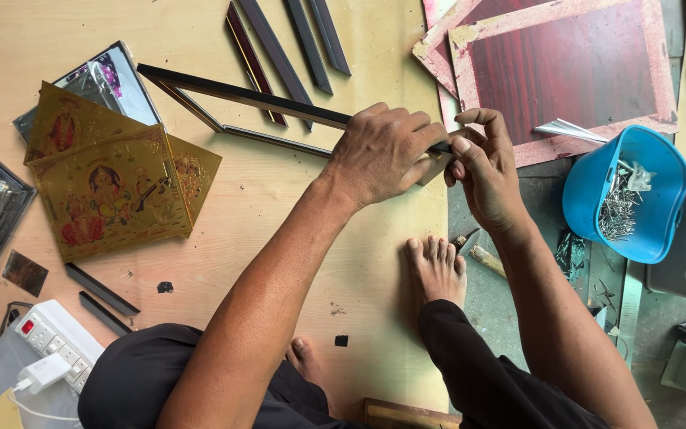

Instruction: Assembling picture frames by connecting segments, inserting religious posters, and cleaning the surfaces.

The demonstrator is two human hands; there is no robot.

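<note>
A dark picture frame [232,94] of thin moulding stands on edge on the plywood board [279,222], its near corner at the board's right edge. My left hand [383,151] grips that corner from above. My right hand [482,167] pinches the same corner from the right, fingertips touching the left hand's fingers. My bare foot [437,268] rests on the board just below the hands.
Gold religious pictures [109,187] lie at left. Loose moulding strips [295,40] sit at the top. A red backing board [573,63] lies top right beside a blue tub of nails [625,195]. A white power strip [53,338] is at bottom left.
</note>
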